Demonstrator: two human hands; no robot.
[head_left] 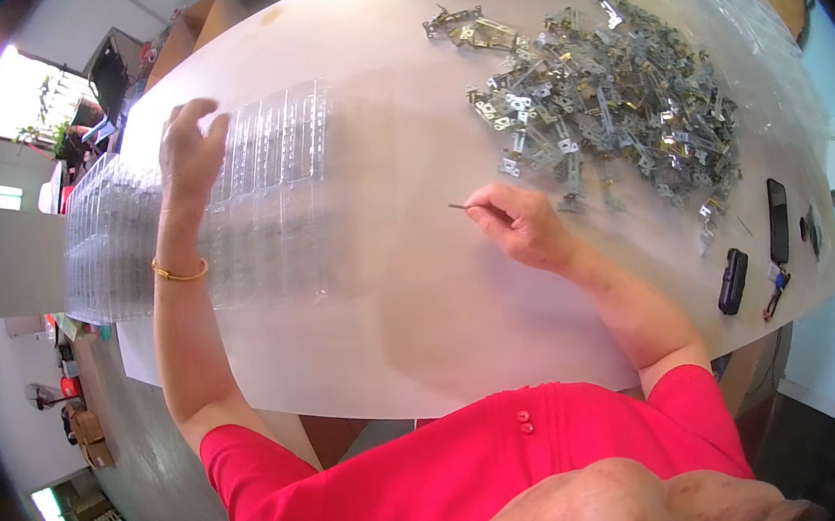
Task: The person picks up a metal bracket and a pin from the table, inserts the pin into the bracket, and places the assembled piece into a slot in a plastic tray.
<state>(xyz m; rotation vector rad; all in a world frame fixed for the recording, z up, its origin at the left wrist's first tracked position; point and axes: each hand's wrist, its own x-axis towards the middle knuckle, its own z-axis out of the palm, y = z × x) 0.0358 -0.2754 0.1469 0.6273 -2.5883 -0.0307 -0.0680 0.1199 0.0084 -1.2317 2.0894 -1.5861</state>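
Observation:
My left hand [192, 154] is over the stack of clear plastic blister trays [272, 159], its fingers bent and the thumb held apart from them. Nothing shows in it. In front of me, above the table, my right hand [527, 225] is closed in a pinch on a thin dark metal pin [457, 205], whose tip juts out to the left. Just beyond this hand lies a large heap of small metal brackets [613, 101], silvery with some brass-coloured parts. The trays have rows of long moulded pockets; their contents cannot be made out.
A black phone [778, 219], a dark oblong case [733, 281] and keys [776, 288] lie at the right of the pale table [414, 331]. Crumpled clear plastic film [765, 56] covers the far right edge. A cardboard box [204, 25] stands beyond the far left edge.

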